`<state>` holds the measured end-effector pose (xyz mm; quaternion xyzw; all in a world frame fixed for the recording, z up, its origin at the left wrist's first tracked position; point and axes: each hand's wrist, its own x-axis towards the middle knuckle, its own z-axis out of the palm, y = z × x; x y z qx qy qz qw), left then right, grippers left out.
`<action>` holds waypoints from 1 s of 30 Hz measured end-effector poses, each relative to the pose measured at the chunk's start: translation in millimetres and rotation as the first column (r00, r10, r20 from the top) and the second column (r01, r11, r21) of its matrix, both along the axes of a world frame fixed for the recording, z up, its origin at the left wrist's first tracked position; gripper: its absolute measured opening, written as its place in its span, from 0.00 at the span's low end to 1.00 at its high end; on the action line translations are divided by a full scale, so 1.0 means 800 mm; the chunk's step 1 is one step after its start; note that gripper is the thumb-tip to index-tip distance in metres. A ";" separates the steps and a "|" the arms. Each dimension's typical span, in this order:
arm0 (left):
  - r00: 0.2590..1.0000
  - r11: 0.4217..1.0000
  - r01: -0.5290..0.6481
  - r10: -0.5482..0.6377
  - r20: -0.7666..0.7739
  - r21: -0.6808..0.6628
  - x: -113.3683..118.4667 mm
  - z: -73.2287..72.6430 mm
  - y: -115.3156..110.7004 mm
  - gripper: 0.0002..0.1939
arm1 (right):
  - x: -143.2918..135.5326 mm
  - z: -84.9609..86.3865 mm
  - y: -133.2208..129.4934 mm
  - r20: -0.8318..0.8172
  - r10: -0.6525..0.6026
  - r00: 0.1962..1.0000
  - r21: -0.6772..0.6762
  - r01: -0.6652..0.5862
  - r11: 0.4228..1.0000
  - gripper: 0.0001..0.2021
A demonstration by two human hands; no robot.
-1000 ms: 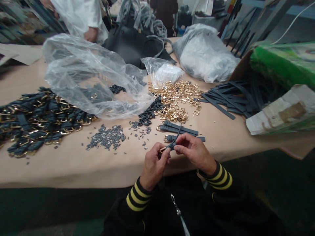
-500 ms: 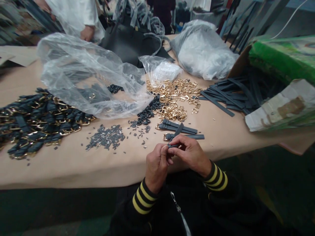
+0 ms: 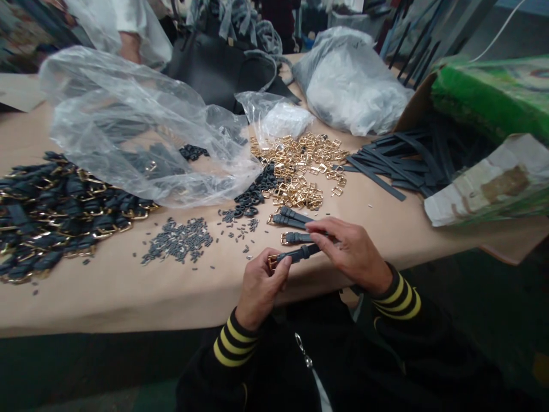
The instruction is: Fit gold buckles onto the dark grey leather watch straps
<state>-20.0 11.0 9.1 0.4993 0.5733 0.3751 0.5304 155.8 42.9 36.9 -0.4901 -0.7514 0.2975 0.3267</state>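
Between both hands a dark strap [image 3: 299, 253] with a gold buckle is held over the table's front edge. My left hand [image 3: 261, 283] pinches its buckle end. Farther along, the fingers of my right hand [image 3: 349, 252] close on the strap and hide its other end. A dark loop sits around the strap between the hands. Just beyond lie buckled straps [image 3: 294, 238], partly behind my right hand. Gold buckles [image 3: 304, 191] are heaped behind them, beside a pile of dark loops [image 3: 253, 197]. Small dark pieces [image 3: 178, 240] are scattered to the left.
Finished-looking buckled straps [image 3: 64, 209] are piled at the left. A clear plastic bag [image 3: 150, 126] lies behind them. Loose dark straps [image 3: 398, 163] spill from a green-covered box [image 3: 493, 97] at the right. A stuffed plastic bag [image 3: 354, 83] and another person's arm [image 3: 130, 47] are at the back.
My hands have moved apart, my right hand to the right and my left hand slightly left. The buckle and more of the strap now show between them. The view has shifted slightly.
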 end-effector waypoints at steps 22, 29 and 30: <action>0.990 0.990 0.141 -0.141 -0.003 -0.016 0.004 0.000 -0.003 0.10 | 0.012 0.010 0.002 -0.025 0.470 0.882 -0.458 -0.429 0.779 0.09; 0.980 0.980 0.197 -0.196 0.028 -0.042 0.005 0.003 -0.002 0.10 | 0.008 -0.004 -0.002 -0.057 0.359 0.932 -0.421 -0.348 0.838 0.12; 0.977 0.976 0.213 -0.211 0.038 -0.048 0.005 0.004 -0.002 0.10 | 0.008 -0.005 -0.002 -0.073 0.353 0.933 -0.427 -0.349 0.834 0.12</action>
